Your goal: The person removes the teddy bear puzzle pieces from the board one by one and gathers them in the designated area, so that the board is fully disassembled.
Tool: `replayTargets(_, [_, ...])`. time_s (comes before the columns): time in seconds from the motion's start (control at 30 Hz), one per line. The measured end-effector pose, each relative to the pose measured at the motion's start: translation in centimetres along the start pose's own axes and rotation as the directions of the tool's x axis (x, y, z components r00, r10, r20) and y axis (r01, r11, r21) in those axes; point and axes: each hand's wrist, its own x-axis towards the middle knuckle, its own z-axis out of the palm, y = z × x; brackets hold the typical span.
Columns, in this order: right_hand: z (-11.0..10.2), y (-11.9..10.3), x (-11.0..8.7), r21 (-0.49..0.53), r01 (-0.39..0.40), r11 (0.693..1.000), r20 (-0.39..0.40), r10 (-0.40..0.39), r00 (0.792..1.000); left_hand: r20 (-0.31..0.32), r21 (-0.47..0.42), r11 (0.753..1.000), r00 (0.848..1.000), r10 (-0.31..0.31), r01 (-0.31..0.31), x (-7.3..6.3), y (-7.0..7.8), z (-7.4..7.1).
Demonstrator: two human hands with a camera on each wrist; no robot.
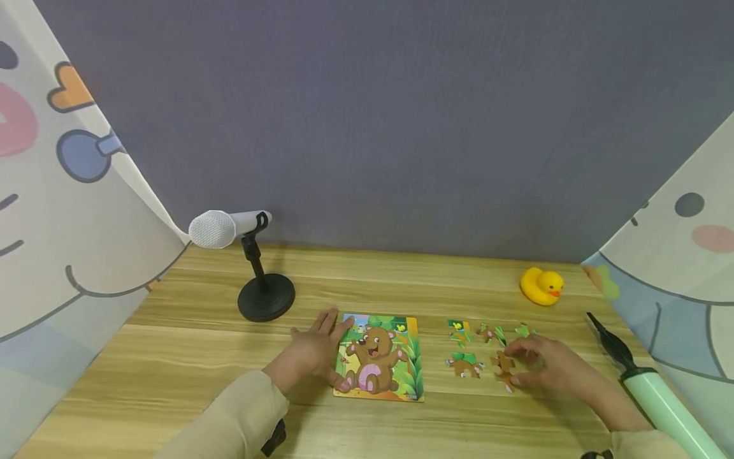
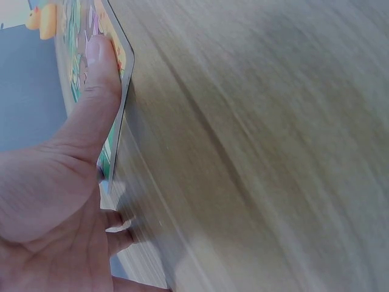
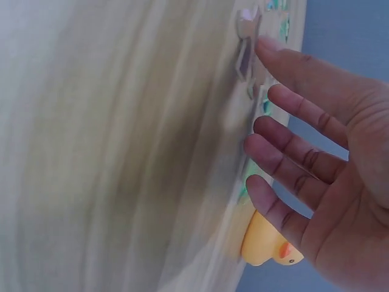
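A square bear jigsaw puzzle (image 1: 375, 360) lies flat on the wooden table. My left hand (image 1: 314, 350) rests along its left side with fingers spread, and in the left wrist view the thumb (image 2: 102, 73) lies on the picture near a corner. To the right of the puzzle are several loose jigsaw pieces, among them one with a yellow bird (image 1: 459, 330) and one with a bear's head (image 1: 466, 366). My right hand (image 1: 556, 370) is beside the brown pieces (image 1: 503, 361), its fingers loosely bent and apart. In the right wrist view the thumb tip is close to a piece (image 3: 246, 27); contact is unclear.
A white microphone (image 1: 220, 228) on a black round stand (image 1: 266, 296) is at the back left. At the back right sits a yellow rubber duck (image 1: 540, 285). A pale green pump (image 1: 659, 395) with a black nozzle lies along the right side. A grey panel (image 1: 367, 127) rises behind the table.
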Motion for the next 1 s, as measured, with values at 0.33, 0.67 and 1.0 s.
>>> replayTargets(0.33, [0.1,-2.5,1.5,0.136,-0.018,0.991,-0.037,0.023,0.999,0.006,0.003,1.000,1.000,-0.002,0.002,0.2,-0.1,0.0])
replayTargets(0.67, [2.1,-5.9,4.0,0.336,-0.017,0.942,-0.035,0.031,0.999,0.012,0.002,1.000,1.000,-0.005,0.005,0.4,-0.1,0.2])
replayTargets(1.0, [3.1,-9.3,5.9,0.450,-0.081,0.889,0.023,0.079,0.997,0.014,0.000,1.000,1.000,-0.002,0.002,0.4,-0.1,0.2])
